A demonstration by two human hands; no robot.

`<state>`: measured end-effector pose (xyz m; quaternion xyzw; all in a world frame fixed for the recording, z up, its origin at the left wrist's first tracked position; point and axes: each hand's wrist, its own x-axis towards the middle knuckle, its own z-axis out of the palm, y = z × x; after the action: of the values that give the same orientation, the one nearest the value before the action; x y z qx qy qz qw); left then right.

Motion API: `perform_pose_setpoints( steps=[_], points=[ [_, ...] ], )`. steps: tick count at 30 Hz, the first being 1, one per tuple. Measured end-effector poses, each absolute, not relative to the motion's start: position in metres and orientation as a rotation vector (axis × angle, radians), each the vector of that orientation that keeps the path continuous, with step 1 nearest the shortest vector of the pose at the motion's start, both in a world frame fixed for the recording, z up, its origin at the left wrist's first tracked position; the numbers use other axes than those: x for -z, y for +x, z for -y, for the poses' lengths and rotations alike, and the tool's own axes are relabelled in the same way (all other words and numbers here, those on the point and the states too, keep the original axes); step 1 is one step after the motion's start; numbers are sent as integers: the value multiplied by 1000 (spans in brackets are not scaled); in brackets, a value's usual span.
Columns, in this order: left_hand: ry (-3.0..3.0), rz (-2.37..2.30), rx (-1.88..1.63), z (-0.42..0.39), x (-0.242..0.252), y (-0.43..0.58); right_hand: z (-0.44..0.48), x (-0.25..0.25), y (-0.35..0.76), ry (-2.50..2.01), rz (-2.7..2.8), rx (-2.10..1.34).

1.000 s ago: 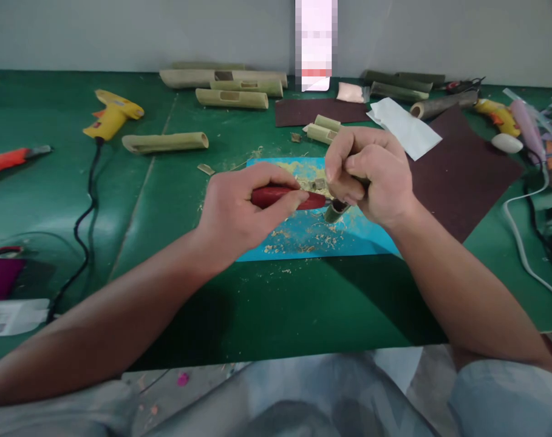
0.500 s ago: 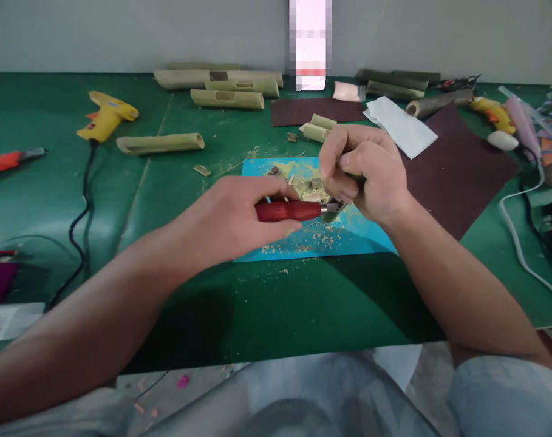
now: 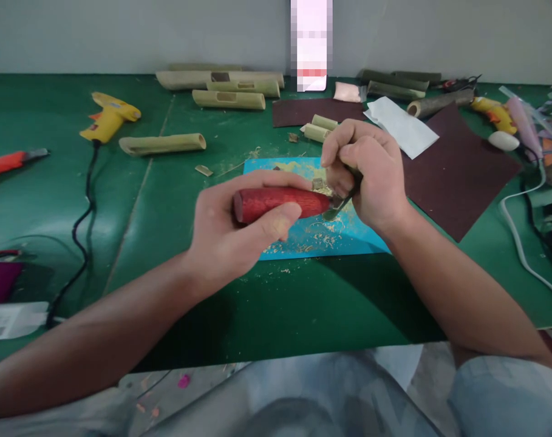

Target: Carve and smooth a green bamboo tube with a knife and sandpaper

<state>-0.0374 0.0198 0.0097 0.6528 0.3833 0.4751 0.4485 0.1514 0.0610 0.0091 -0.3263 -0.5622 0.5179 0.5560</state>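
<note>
My left hand (image 3: 239,224) is wrapped round the red wooden handle (image 3: 282,204) of a carving knife, the thumb lying along its near side. The short metal blade points right, towards my right hand, and its tip is hidden. My right hand (image 3: 371,161) is closed, fingers curled, on a small dark green piece of bamboo (image 3: 344,203), mostly covered by the fingers. Blade and bamboo meet or nearly meet; I cannot tell which. Beneath both hands lies a blue mat (image 3: 362,233) strewn with pale shavings and small offcuts.
Cut bamboo tubes (image 3: 228,99) lie along the back, with another tube (image 3: 164,144) nearer left. A yellow glue gun (image 3: 109,116) with a black cord stands left. Brown sandpaper (image 3: 458,176) and white paper (image 3: 403,127) lie right. A phone (image 3: 311,48) leans against the wall.
My left hand has rolled and shifted slightly left, so the knife handle's butt end now shows and its handle is tilted. My right hand has barely moved.
</note>
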Motion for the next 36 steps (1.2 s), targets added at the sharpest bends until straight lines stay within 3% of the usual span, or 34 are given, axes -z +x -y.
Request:
perform_pose_setpoints(
  steps=[5, 12, 28, 36],
  points=[
    [1746, -847, -1127, -19, 6, -35, -59, -11, 151, -892, 1336, -1174],
    [2221, -731, -1157, -18, -7, -30, -58, -10, 147, -721, 1282, -1191],
    [2131, -917, -969, -15, -5, -22, -55, -10, 143, -745, 1259, -1195],
    [2133, -881, -1158, -10, -11, -28, -56, -11, 145, -732, 1259, -1208]
  ],
)
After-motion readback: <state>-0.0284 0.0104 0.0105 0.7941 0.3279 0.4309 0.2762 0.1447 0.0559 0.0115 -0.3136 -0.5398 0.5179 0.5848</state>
